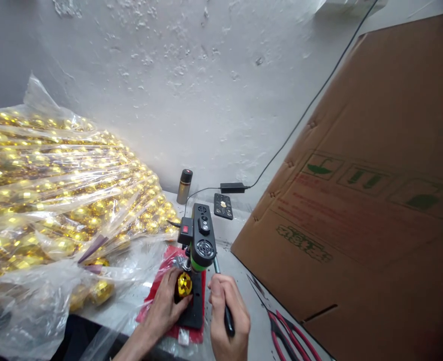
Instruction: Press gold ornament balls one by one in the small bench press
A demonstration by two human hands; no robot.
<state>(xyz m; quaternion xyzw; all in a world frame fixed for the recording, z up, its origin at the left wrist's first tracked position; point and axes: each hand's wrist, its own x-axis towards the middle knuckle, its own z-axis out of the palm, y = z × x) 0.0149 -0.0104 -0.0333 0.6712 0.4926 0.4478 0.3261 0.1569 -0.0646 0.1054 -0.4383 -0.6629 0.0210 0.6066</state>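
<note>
My left hand (164, 306) grips a shiny gold faceted ball (184, 284) between thumb and fingers, over the black base (194, 313) of a small bench drill press. Directly above the ball is the machine's black head (203, 235), with a green band at its lower front. My right hand (229, 316) is wrapped round the black-ended lever (229, 321) at the press's right side. A red sheet (172, 258) lies beneath the base. The contact between the drill tip and the ball is hidden.
A clear bag of gold balls (74, 185) fills the left. Red-handled scissors (291, 333) lie at right, beside a large cardboard box (356, 190). Behind the press are a spray can (184, 186), a phone (223, 206) and a power adapter (232, 188) with its cable.
</note>
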